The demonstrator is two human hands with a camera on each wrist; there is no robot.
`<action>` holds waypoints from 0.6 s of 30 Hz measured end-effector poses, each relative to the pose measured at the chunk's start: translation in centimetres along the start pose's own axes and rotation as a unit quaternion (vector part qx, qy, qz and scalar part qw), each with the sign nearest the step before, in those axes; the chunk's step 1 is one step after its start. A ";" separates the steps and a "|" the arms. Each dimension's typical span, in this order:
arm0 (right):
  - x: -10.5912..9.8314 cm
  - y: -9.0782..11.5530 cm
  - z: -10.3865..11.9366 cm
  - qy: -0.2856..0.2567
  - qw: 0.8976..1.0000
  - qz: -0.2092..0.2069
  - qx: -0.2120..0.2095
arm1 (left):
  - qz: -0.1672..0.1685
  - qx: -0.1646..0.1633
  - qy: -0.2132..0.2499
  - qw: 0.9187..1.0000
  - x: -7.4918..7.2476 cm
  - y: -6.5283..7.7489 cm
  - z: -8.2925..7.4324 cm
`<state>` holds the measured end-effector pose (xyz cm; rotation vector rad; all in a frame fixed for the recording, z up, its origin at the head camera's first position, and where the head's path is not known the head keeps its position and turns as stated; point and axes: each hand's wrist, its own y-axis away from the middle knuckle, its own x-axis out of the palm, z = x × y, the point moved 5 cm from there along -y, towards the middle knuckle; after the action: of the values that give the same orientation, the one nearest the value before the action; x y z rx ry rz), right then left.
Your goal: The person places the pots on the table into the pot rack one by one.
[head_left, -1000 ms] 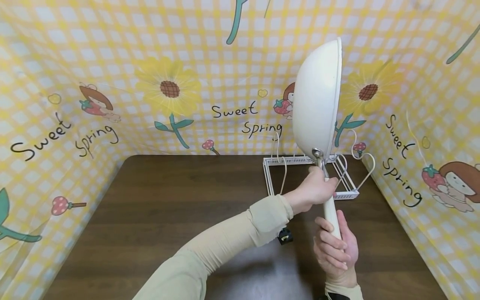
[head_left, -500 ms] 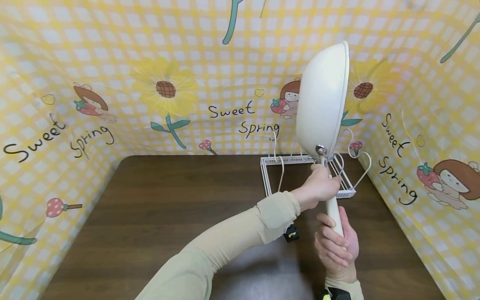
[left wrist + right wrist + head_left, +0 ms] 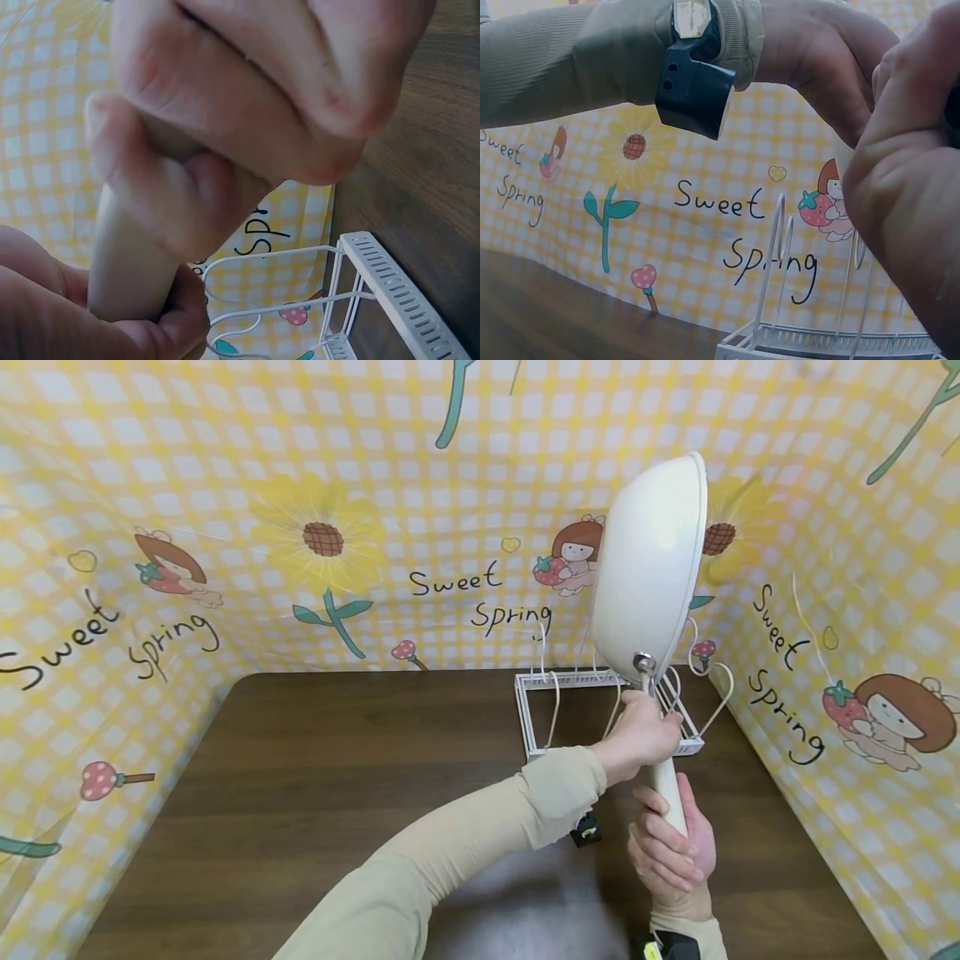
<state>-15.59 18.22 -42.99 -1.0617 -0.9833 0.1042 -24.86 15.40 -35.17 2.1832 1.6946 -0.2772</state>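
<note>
A white frying pan [image 3: 648,560] stands nearly on edge in the head view, its bowl up and its cooking side turned to the right. My left hand [image 3: 643,733] grips the upper part of the pale handle, just below the metal joint. Lower down, my right hand [image 3: 672,843] wraps its fingers around the handle's end. In the left wrist view the pale handle [image 3: 131,255] runs between both hands. Behind the pan and my left hand is a white wire rack [image 3: 529,714] with curved upright loops, partly hidden by them.
The dark wooden table [image 3: 337,802] is enclosed on its back and sides by a yellow checked cloth [image 3: 450,485]. A black wrist camera mount [image 3: 587,829] shows below my left cuff, and another black device [image 3: 671,946] sits on my right wrist.
The pan has shifted slightly right and down relative to the rack, tilting a little more to the right. Both hands keep their hold on the handle. The head view has turned slightly right.
</note>
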 end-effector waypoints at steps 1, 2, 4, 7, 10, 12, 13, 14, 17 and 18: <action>0.1 0.0 0.0 0.004 1.000 0.000 0.002 | -0.003 0.000 0.000 1.000 0.1 0.0 0.0; 0.1 0.1 0.0 0.008 1.000 0.000 0.004 | -0.005 0.000 -0.001 1.000 0.3 0.0 0.0; 0.2 0.2 -0.1 0.015 1.000 0.000 0.007 | -0.009 -0.003 -0.005 1.000 0.5 0.0 0.2; 0.1 0.4 -0.1 0.024 1.000 -0.003 0.006 | -0.007 -0.004 -0.005 1.000 0.8 0.0 0.4; 0.0 0.8 -0.1 0.024 1.000 -0.012 0.001 | -0.009 0.002 -0.011 1.000 1.0 0.0 0.7; -0.1 1.0 -0.2 0.027 0.999 -0.020 -0.004 | -0.007 0.005 -0.015 1.000 1.2 0.0 0.9; -0.2 1.2 -0.2 0.028 0.999 -0.023 -0.005 | -0.008 0.003 -0.017 1.000 1.3 -0.1 1.1; -0.3 1.4 -0.2 0.029 0.999 -0.027 -0.006 | -0.007 -0.001 -0.019 1.000 1.4 -0.1 1.2; -0.5 1.8 -0.3 0.026 0.999 -0.032 -0.009 | -0.005 -0.009 -0.018 1.000 1.7 -0.1 1.6; -0.6 1.9 -0.3 0.023 0.999 -0.033 -0.009 | -0.007 -0.013 -0.016 1.000 1.9 -0.2 1.8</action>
<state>-14.97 18.72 -44.87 -1.0431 -0.9784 0.0165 -24.46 16.37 -37.57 2.1386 1.6867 -0.2909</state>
